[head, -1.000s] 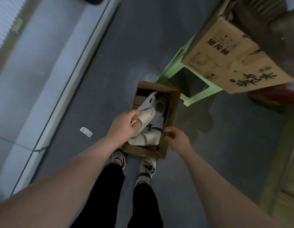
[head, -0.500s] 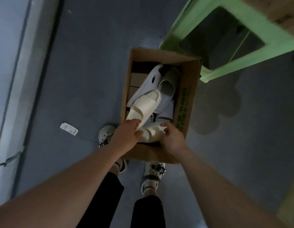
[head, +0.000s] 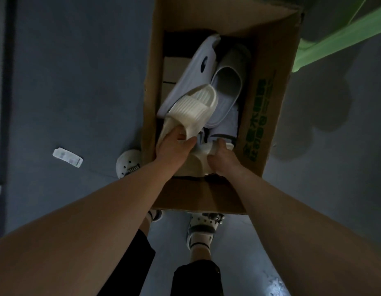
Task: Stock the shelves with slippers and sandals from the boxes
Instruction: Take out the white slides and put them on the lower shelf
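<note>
Inside the box (head: 268, 107), a cream slipper (head: 193, 105) is being gripped by the left hand (head: 174, 146), its mate (head: 199, 160) by the right hand (head: 223, 160); grey slippers (head: 226, 90) behind risk being snagged.

Box (head: 268, 116) runs off frame at 12 o'clock, stool (head: 339, 41) off at 2. Green print on the box is too smeary to read, same with the tag (head: 67, 157) at 9. Heel of the upper slipper (head: 196, 103) is under the left hand (head: 174, 146); lower slipper (head: 199, 161) is mostly under the right hand (head: 224, 159).
</note>
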Tool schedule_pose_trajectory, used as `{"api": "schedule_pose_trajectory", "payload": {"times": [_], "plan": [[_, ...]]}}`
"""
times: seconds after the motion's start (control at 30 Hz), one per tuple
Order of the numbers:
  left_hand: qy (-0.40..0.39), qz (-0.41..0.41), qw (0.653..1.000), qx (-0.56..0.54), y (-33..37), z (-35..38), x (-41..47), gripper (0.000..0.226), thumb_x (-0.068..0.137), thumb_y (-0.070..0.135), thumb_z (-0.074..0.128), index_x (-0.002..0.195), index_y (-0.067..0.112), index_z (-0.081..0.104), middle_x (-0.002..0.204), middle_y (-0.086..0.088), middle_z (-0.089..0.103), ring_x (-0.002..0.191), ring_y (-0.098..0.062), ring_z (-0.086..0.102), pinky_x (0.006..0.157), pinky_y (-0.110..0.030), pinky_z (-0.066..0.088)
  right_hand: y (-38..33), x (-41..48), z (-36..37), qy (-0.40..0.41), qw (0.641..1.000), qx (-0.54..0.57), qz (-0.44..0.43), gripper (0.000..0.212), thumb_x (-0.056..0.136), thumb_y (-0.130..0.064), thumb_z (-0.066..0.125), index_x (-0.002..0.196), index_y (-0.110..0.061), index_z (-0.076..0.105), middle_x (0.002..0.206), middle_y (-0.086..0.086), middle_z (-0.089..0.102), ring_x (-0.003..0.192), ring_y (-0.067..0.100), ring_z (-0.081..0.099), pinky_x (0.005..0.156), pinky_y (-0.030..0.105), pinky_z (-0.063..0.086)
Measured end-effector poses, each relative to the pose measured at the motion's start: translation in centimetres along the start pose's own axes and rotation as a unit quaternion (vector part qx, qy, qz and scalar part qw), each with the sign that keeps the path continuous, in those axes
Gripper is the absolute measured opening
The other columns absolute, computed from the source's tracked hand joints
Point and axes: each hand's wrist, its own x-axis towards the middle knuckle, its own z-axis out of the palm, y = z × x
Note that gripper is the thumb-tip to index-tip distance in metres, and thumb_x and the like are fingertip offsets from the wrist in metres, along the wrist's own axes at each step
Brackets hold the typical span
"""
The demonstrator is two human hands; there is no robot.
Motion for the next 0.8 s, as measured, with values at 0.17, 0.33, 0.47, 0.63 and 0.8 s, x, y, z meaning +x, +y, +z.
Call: {"api": "schedule_pose_trajectory", "payload": {"times": [0.17, 0.33, 0.47, 0.63, 0.8], "plan": [[0.018, -0.045, 0.984, -0.172, 0.5, 0.6, 0.8, 0.009, 0.095, 0.026, 0.06, 0.098, 0.029, 0.053, 0.098, 0.003, 0.054, 0.089, -0.018, 0.06, 0.084, -0.035, 0.056, -1.0, -0.6, 0.8, 0.061, 0.992, 0.04, -0.104, 0.058, 0.092, -0.004, 0.051, 0.146, -0.01, 0.032, 0.129, 0.022, 0.052, 0.115, 0.037, 0.052, 0.089, 0.034, 0.042], [0.032, -0.063, 0.974, -0.214, 0.9, -0.2, 0.2, 0.011, 0.097, 0.02, 0.056, 0.107, 0.023, 0.051, 0.098, 0.004, 0.055, 0.081, -0.015, 0.063, 0.069, -0.024, 0.055, -1.6, -2.5, 0.8, 0.126, 0.971, 0.122, -0.16, 0.064, 0.09, -0.005, 0.058, 0.148, -0.011, 0.032, 0.132, 0.016, 0.056, 0.116, 0.029, 0.055, 0.096, 0.035, 0.042], [0.026, -0.069, 0.979, -0.189, 0.7, -0.3, -1.1, 0.014, 0.098, 0.024, 0.053, 0.109, 0.032, 0.05, 0.103, 0.004, 0.057, 0.095, -0.017, 0.062, 0.079, -0.031, 0.053, -2.5, -3.9, -0.8, 0.184, 0.962, 0.165, -0.117, 0.053, 0.095, -0.012, 0.053, 0.144, -0.018, 0.035, 0.113, 0.013, 0.063, 0.089, 0.02, 0.056, 0.077, 0.031, 0.042], [-0.023, -0.174, 0.954, -0.242, 1.4, 1.3, -1.8, 0.033, 0.102, 0.029, 0.044, 0.135, 0.032, 0.041, 0.122, -0.003, 0.054, 0.104, -0.025, 0.059, 0.081, -0.043, 0.056, -2.2, -4.4, -2.4, 0.202, 0.969, 0.099, -0.105, 0.061, 0.096, -0.013, 0.052, 0.15, -0.02, 0.024, 0.1, 0.014, 0.065, 0.085, 0.024, 0.061, 0.07, 0.026, 0.039], [-0.048, -0.17, 0.938, -0.3, 2.3, 3.7, -2.4, 0.018, 0.1, 0.021, 0.051, 0.115, 0.029, 0.044, 0.104, -0.005, 0.061, 0.087, -0.021, 0.065, 0.064, -0.035, 0.057, -1.6, -4.2, -3.5, 0.193, 0.974, -0.051, -0.104, 0.053, 0.098, -0.017, 0.048, 0.147, -0.017, 0.03, 0.116, 0.013, 0.062, 0.104, 0.031, 0.06, 0.08, 0.034, 0.045]]}}
